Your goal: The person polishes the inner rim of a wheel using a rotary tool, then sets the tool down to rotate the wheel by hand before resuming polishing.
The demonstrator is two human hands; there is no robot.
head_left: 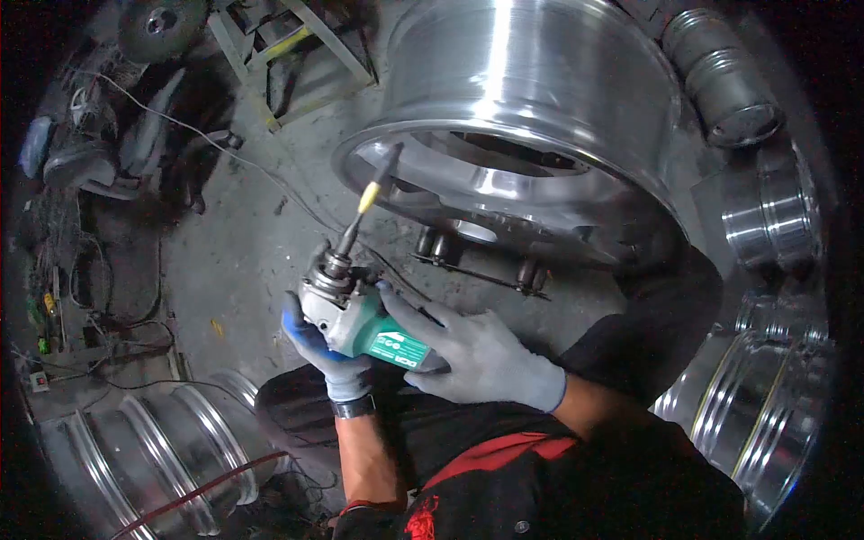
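Both hands wear grey gloves and hold a green and silver power grinder (389, 340). My left hand (326, 353) is wrapped round the silver head of the tool from the left, a dark band at its wrist. Around the green body, from the right, closes my right hand (486, 355). From the tool's head a long bit (368, 196) with a yellow section points up; its dark tip overlaps the near rim of a large shiny metal wheel (531, 81). Whether the tip touches the metal I cannot tell.
Under the wheel is a roller stand (481, 274). More metal wheels lie at the lower left (166, 450), lower right (751, 405) and right (769, 216). A metal frame (292, 54) stands at the top left, and a cable (225, 148) crosses the floor.
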